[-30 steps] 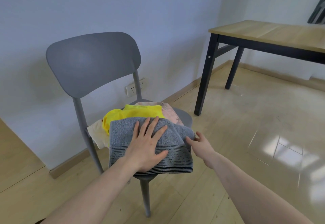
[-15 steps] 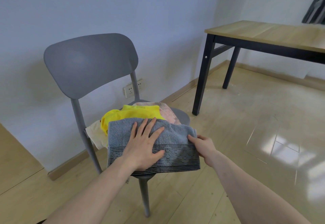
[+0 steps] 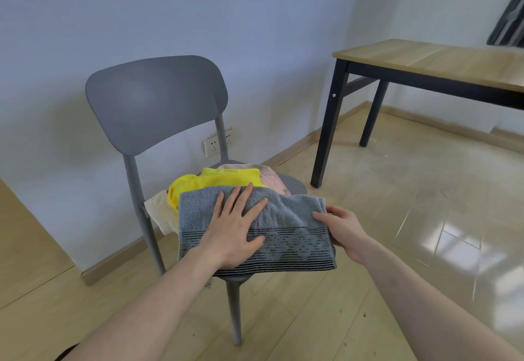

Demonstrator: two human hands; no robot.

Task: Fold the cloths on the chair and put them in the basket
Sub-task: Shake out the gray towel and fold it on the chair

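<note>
Grey striped terry towel (image 3: 283,227) atop the grey plastic chair (image 3: 156,102): left hand (image 3: 235,227) pressed flat, fingers spread; right hand (image 3: 344,228) pinching its right edge. Risk: a sideways tug drags the yellow cloth (image 3: 215,180) underneath off the seat.

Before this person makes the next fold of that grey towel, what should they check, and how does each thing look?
1. Left hand flat on the grey towel: ok.
2. Right hand grips the towel's right edge: ok.
3. Towel resting on the chair: ok, front edge overhangs.
4. Yellow cloth clear of the fold: ok, it lies behind.
5. Basket within reach: cannot tell, none in view.
</note>
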